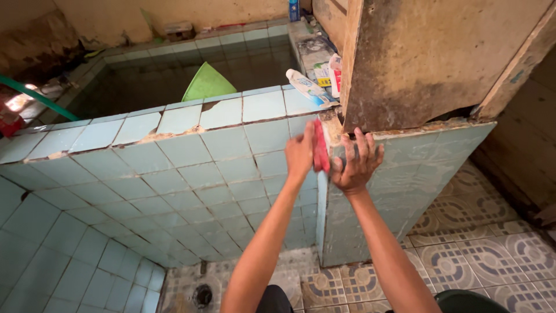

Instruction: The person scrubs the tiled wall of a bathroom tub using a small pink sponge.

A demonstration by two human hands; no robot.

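While against tiled corner (322,174), hands (300,152) on red brush (320,148).

Both forearms bare to the frame edge, no sleeves in view. No watch, rings, bands or gloves on left hand (300,153) or right hand (354,165). Right hand fingers look smudged with grey grime. Dark clothing visible at bottom edge, between the arms.

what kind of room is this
Most likely a home bathroom or wash room: a tiled water basin fills the corner, a floor drain sits below it, and tubes of toiletries lie on its rim.
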